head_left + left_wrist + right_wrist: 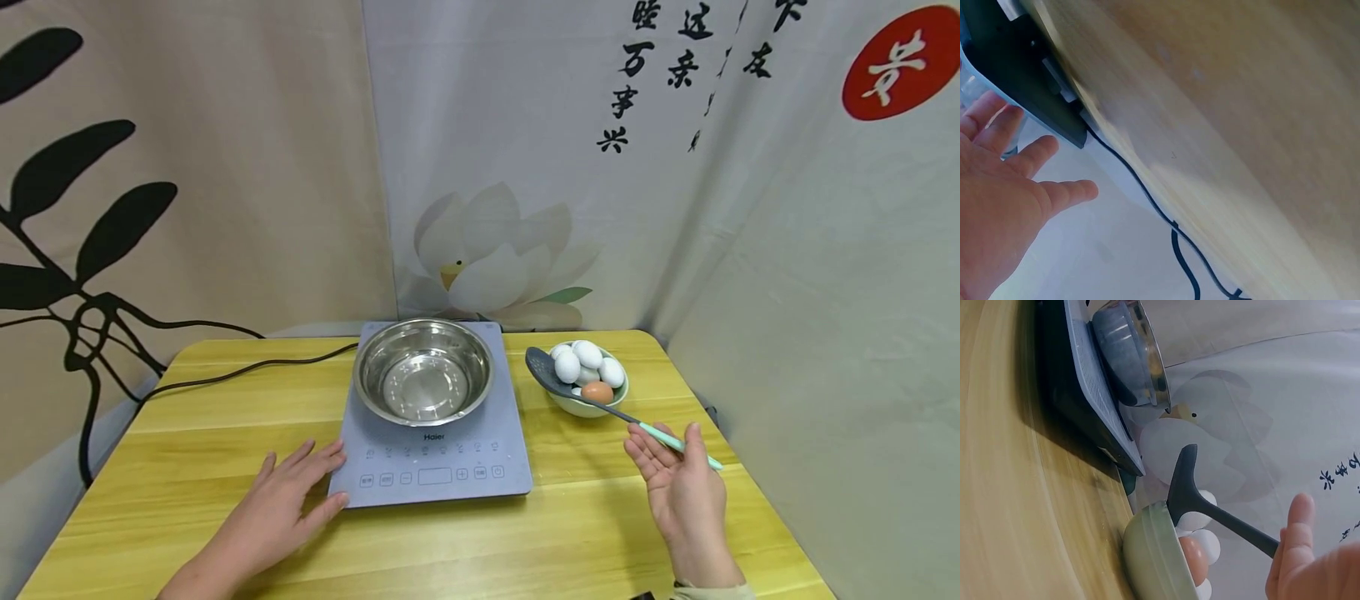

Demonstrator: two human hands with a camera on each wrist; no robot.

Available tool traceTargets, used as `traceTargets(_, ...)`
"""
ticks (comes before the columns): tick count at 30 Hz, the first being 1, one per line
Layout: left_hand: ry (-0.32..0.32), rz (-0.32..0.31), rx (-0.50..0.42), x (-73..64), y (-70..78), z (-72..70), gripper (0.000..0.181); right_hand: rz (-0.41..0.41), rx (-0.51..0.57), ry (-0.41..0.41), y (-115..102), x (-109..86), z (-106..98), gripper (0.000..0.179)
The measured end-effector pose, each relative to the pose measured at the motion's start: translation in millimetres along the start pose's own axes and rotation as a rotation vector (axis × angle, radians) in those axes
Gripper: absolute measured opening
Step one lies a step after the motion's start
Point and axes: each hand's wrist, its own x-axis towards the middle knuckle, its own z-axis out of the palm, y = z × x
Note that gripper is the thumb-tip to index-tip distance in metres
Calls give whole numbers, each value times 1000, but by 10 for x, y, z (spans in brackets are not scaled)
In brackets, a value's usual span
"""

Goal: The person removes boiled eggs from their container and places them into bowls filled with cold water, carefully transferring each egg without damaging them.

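My left hand [281, 504] lies at the left edge of a grey induction cooker [517, 479], fingers spread and fairly straight, fingertips right at the edge. On the cooker's cooking surface sits a shiny steel basin [423, 387] with nothing visible inside. In the right hand [686, 492], palm turned up, the mint-green handle of a dark grey spatula [551, 372] is held between thumb and fingers. The spatula's head overlaps the left rim of a pale green bowl [1154, 553]. Several white eggs [587, 355] and one brown egg [597, 392] fill the bowl.
A black power cord [247, 368] runs left from the cooker over the yellow wooden table [577, 533]. A printed curtain [480, 125] with leaves, a lotus and dark characters hangs behind the table. Another pale curtain [825, 292] closes the right side.
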Motion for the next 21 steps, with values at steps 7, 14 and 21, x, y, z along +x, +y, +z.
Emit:
traceTargets(7, -6, -9, 1, 2, 1, -1, 56, 59, 64, -8, -13, 34, -72, 62)
traceTargets(14, -8, -12, 0, 3, 6, -6, 57, 123, 228, -27, 0, 41, -153, 65)
traceTargets(21, 3, -3, 0, -1, 6, -4, 56, 189, 337, 35, 1, 78, -170, 77)
